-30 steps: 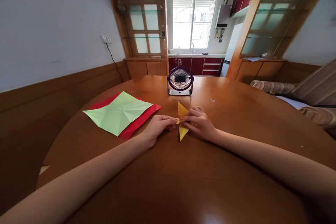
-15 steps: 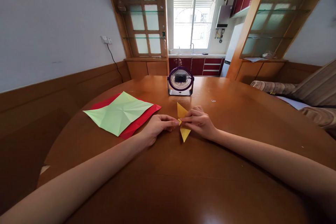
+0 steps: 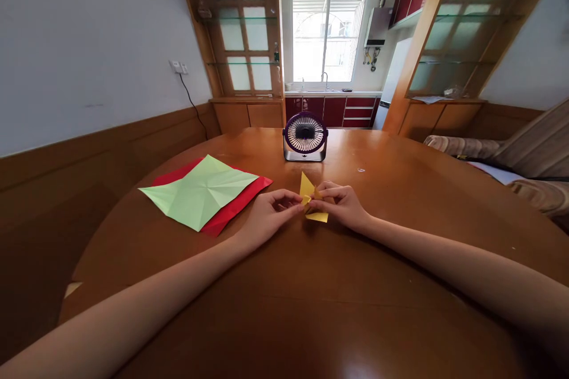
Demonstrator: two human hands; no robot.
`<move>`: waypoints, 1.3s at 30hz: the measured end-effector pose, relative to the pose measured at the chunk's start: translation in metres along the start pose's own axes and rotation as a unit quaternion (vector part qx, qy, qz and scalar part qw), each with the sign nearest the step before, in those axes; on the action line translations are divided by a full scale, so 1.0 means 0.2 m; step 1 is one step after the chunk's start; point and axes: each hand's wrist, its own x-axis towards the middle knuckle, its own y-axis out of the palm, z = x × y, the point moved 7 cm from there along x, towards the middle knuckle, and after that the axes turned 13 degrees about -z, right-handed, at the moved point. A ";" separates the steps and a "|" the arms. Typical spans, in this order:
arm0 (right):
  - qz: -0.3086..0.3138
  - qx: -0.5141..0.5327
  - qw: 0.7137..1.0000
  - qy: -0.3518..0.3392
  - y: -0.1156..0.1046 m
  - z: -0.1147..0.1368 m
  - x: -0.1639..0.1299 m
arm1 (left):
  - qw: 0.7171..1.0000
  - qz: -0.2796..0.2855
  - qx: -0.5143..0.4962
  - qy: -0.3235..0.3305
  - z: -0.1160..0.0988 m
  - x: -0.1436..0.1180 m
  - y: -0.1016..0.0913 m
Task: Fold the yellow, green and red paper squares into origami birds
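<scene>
Between my hands is a piece of folded yellow paper, with one pointed flap rising away from me and another flap near my right thumb. My left hand pinches its small folded middle between thumb and fingers. From the other side my right hand grips it, fingers partly covering the folds. To the left lies a creased light green sheet on top of a red sheet.
A small purple fan stands on the round wooden table beyond my hands. A tiny pale scrap lies to its right. A cushioned seat borders the table on the right.
The yellow paper has turned and tilted; its near flap now points more to the right. My left fingers have shifted their pinch on its middle.
</scene>
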 end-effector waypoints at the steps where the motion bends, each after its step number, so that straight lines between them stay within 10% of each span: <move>1: 0.001 0.014 1.000 0.017 0.00 -0.01 0.00 | 1.000 -0.005 0.011 0.009 -0.01 0.00 0.00; 39: 0.046 0.060 0.995 0.061 0.04 0.01 0.00 | 0.996 -0.056 -0.021 0.073 -0.06 -0.03 -0.02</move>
